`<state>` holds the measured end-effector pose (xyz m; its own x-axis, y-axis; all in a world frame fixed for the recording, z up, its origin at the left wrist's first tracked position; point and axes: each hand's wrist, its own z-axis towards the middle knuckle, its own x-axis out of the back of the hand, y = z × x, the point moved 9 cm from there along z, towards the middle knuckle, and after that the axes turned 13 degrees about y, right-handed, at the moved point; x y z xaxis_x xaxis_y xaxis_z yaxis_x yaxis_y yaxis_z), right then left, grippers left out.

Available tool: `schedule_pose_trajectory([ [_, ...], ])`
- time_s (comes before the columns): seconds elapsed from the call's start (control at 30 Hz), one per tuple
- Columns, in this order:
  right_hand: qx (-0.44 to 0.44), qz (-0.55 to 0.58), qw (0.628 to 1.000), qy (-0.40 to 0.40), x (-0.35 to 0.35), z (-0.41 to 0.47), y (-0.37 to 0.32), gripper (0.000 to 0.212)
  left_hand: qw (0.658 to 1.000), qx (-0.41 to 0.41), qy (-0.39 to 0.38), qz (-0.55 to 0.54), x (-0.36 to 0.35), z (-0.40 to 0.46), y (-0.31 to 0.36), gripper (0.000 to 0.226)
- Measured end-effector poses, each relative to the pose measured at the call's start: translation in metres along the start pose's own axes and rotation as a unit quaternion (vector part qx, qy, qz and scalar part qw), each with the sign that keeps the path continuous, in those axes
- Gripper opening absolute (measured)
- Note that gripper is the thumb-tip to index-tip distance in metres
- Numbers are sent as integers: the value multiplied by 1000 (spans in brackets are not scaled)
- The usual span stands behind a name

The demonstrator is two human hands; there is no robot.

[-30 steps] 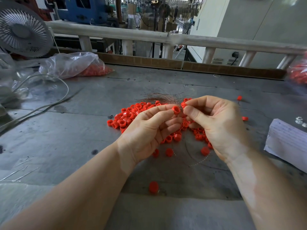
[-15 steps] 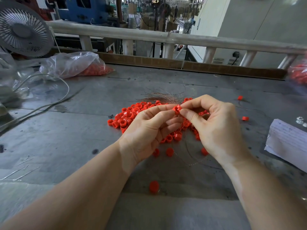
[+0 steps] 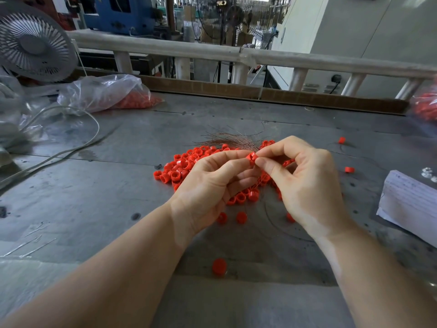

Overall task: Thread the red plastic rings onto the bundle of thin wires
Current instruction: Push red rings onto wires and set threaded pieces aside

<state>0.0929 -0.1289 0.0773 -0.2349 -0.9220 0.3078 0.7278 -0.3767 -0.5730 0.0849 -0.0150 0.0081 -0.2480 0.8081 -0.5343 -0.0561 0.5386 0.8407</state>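
A pile of red plastic rings (image 3: 184,165) lies on the grey metal table (image 3: 94,197), spreading under both hands. A fan of thin coppery wires (image 3: 233,140) spreads out just behind my fingertips. My left hand (image 3: 212,185) pinches one red ring (image 3: 251,159) between thumb and forefinger. My right hand (image 3: 305,185) meets it from the right, thumb and forefinger pinched at the ring's side, apparently on the wire end, which is too thin to make out. Loose rings (image 3: 219,265) lie nearer to me.
A clear bag of red rings (image 3: 106,94) lies at the back left beside a white fan (image 3: 33,41) and its cable (image 3: 71,147). A paper stack (image 3: 411,204) sits at the right. Stray rings (image 3: 349,169) dot the right side. A railing (image 3: 236,55) borders the far edge.
My right hand has moved left, closing onto the ring held by my left hand. The left hand has hardly moved.
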Motion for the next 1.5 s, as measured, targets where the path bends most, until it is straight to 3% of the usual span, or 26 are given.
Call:
schedule_pose_trajectory([
  [0.17, -9, 5, 1000, 5, 1, 0, 2, 5, 1000, 5, -1, -3, 0, 0, -1, 23],
  [0.57, 95, -61, 993, 17, 4, -1, -13, 1, 1000, 1, 2, 1, 0, -1, 0, 28],
  [0.73, 118, -69, 990, 25, 5, -1, -16, 2, 1000, -4, 5, 4, 0, -1, 0, 18],
  [1.5, 107, -57, 993, 7, 3, -1, -17, 3, 997, -61, 5, 49, 0, 0, 7, 16],
])
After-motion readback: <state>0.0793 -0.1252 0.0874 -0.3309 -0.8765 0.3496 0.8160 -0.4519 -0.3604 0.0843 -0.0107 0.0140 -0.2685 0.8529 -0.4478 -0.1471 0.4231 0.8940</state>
